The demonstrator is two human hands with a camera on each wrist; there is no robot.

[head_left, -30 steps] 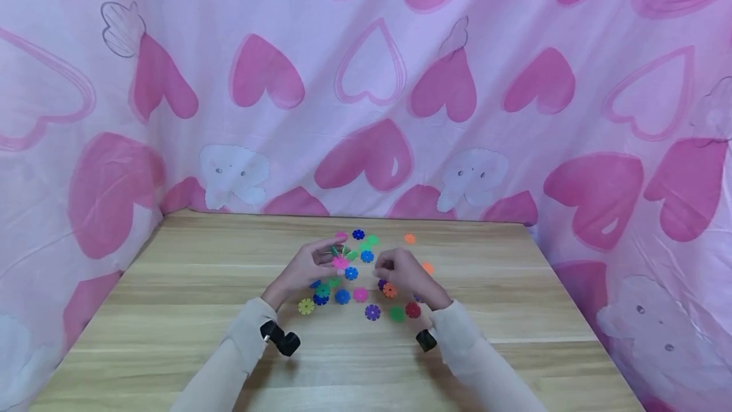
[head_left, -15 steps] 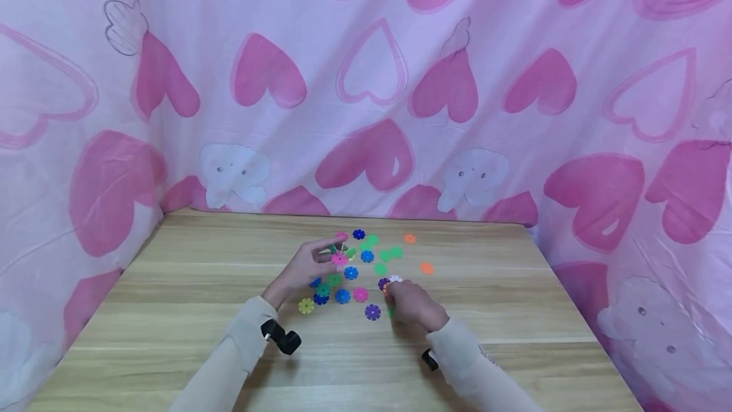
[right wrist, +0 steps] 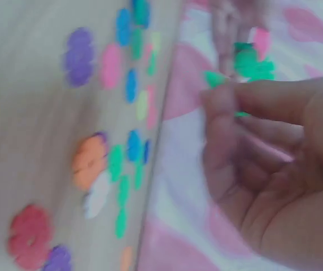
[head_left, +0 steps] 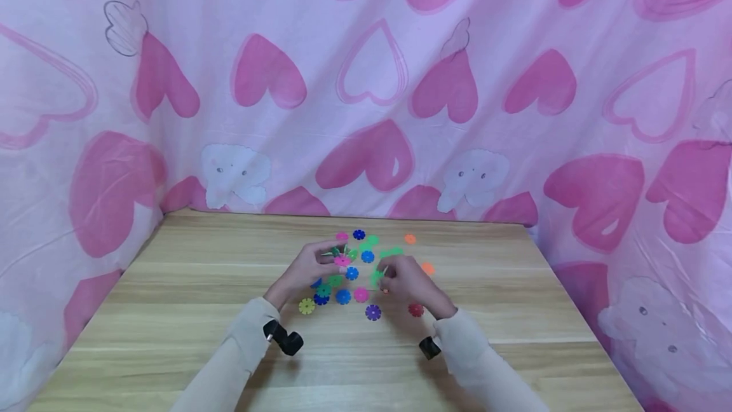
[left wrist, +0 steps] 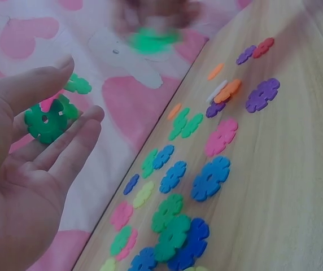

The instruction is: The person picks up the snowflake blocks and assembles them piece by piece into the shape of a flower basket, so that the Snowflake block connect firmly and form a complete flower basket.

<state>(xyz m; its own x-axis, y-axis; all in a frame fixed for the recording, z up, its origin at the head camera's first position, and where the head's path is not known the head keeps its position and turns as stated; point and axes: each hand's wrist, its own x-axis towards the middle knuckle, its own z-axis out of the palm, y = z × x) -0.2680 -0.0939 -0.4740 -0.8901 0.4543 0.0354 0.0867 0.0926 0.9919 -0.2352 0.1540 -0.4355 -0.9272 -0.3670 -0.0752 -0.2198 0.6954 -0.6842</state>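
My left hand (head_left: pixel 300 273) holds a small cluster of joined snowflake discs (left wrist: pixel 47 123), green with a pink one, between thumb and fingers. In the left wrist view the palm faces the camera and the cluster sits near the fingertips. Opposite it, my right hand (head_left: pixel 410 281) pinches a single green snowflake disc (right wrist: pixel 213 78) between thumb and forefinger, its other fingers curled. That disc is blurred in the left wrist view. Both hands are raised over the loose discs, a short gap apart.
Several loose snowflake discs lie across the wooden table (head_left: pixel 200 310), among them a yellow disc (head_left: pixel 306 306), a purple disc (head_left: pixel 373 312) and a red disc (head_left: pixel 416 309). Orange discs lie to the right, one of them (head_left: pixel 410 239) far back. A pink heart-patterned curtain (head_left: pixel 366 100) surrounds the table.
My right hand went down to the discs at the near right, picked up the green disc beside the red one, and came back up toward the left hand. The left hand has barely moved.
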